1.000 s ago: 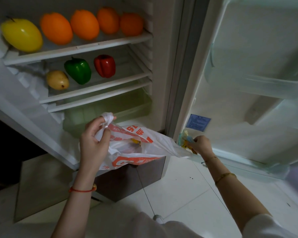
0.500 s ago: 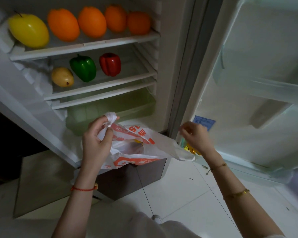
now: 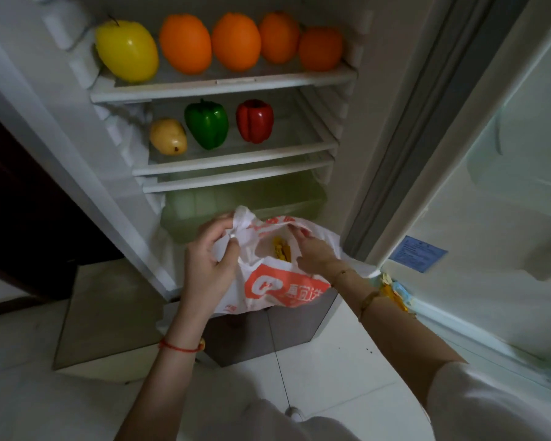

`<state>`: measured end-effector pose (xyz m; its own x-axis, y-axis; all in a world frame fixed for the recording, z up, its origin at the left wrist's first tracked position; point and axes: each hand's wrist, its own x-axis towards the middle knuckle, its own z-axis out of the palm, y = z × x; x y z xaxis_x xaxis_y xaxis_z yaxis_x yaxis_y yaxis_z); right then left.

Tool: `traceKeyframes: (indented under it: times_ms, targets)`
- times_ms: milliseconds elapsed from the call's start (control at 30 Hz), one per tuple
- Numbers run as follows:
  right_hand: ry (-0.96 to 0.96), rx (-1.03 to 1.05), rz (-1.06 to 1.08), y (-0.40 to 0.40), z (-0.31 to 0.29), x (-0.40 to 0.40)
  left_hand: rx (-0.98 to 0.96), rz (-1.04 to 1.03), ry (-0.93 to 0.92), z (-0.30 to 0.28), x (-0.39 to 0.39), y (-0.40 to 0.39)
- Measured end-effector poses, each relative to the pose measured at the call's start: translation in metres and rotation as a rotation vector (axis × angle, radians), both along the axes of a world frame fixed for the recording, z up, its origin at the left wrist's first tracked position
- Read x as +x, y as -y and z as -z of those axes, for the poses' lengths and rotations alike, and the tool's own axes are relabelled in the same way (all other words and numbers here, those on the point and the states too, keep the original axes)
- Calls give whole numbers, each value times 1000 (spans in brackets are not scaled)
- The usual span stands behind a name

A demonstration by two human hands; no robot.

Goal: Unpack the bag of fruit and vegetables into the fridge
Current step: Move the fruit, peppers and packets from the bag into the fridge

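A white plastic bag with orange print hangs in front of the fridge's bottom. My left hand is shut on its knotted handle. My right hand reaches into the bag's mouth beside a yellow item inside; its fingertips are hidden by the plastic. On the top shelf sit a yellow fruit and several oranges. The middle shelf holds a mango, a green pepper and a red pepper.
A greenish crisper drawer lies under the lower shelves. The fridge door stands open on the right, with small colourful packets on its bottom ledge. A low brown cabinet and white floor tiles are below.
My right hand left the packets on the door's ledge and moved left into the bag's opening. My left hand kept its hold on the handle.
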<state>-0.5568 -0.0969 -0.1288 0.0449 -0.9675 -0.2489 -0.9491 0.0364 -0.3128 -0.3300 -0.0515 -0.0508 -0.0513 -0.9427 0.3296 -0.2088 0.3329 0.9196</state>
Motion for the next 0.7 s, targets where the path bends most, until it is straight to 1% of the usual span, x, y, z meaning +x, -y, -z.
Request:
traceKeyframes:
  times_ms: [133, 233, 300, 400, 500, 567, 633, 700]
  targets:
    - [-112, -133, -93, 14, 6, -1, 15, 21, 14, -2, 0, 3]
    - [-261, -105, -152, 28, 4, 9, 35, 1, -2, 2, 0, 8]
    - [-203, -95, -133, 36, 6, 20, 49, -5, -18, 6, 0, 12]
    - [-23, -47, -1, 44, 20, 27, 74, -16, -54, 6, -1, 16]
    - [-60, 80, 17, 50, 36, 23, 79, -17, -44, 6, -1, 21]
    - [-41, 137, 44, 52, 42, 20, 81, -20, -29, 5, -2, 24]
    - [-92, 176, 92, 54, 46, 19, 72, -22, -19, 4, -4, 27]
    - [-44, 264, 144, 57, 47, 22, 60, -22, -13, 3, -5, 30]
